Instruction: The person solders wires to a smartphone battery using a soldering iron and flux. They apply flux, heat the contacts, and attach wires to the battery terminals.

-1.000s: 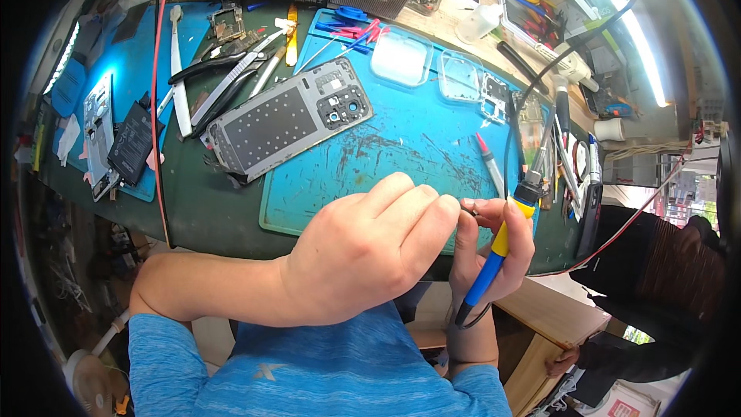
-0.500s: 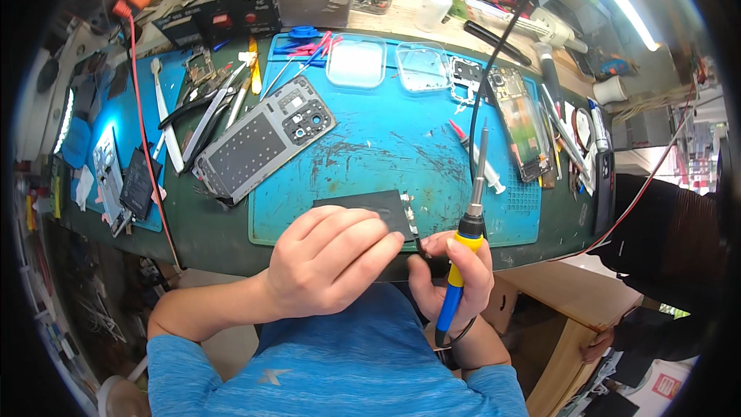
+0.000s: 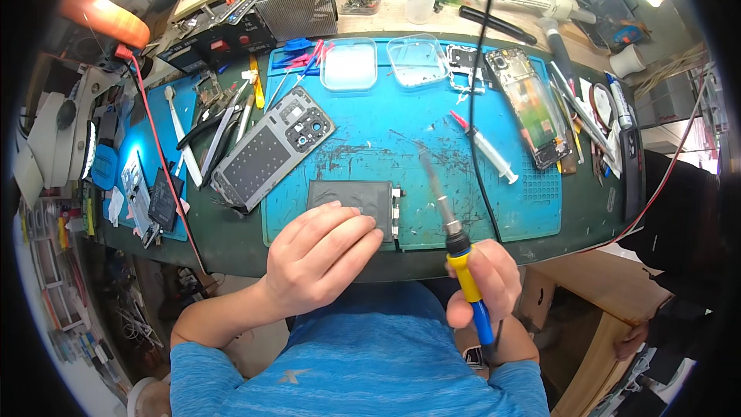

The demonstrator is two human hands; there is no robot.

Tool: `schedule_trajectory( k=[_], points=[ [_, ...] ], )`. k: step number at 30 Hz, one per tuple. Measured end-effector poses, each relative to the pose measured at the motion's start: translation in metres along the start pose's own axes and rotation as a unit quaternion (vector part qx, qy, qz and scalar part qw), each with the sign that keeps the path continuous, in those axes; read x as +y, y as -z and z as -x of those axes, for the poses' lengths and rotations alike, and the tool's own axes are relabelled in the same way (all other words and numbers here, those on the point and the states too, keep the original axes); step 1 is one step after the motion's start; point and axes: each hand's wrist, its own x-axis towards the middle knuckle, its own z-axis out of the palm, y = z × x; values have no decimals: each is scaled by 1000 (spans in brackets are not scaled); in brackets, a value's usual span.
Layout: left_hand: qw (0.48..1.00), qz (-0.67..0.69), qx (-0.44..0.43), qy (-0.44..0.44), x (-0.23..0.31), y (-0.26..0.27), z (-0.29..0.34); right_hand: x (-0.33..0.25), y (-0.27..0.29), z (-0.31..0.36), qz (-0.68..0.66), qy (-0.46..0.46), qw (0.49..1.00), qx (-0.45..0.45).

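Observation:
A flat black phone battery lies at the near edge of the blue mat, with pale metal tabs along its right side. My left hand is closed over the battery's near part, fingers together; the thumb is hidden. In my right hand is a soldering iron with a blue and yellow handle. Its metal tip points up and away, over the mat to the right of the battery and apart from it. Beyond the left hand lies a grey phone frame.
The blue mat carries two clear plastic boxes, including a lidless one, a syringe and an opened phone. Tweezers lie left. A black cable hangs across the mat. A person's hand shows at the right.
My right hand has drawn back to the right with the soldering iron, away from the battery's tabs. The battery has turned slightly and now looks flatter under my left hand. The view has shifted.

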Motion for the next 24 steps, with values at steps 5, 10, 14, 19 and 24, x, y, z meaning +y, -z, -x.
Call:
schedule_trajectory(
  k=[5,10,14,19,24],
  points=[
    [999,-26,22,-6,2,-4,2,-8,5,7,26,-65,997,24],
    [995,-77,-15,63,10,15,11,-7,1,9,41,-98,994,18],
    [992,-26,9,120,17,16,33,-6,4,6,38,-81,996,3],
    [976,41,126,172,30,3,56,-5,2,9,26,-66,997,-3],
    [979,1,54,195,31,18,63,-2,-2,13,47,-54,997,12]
  ],
)
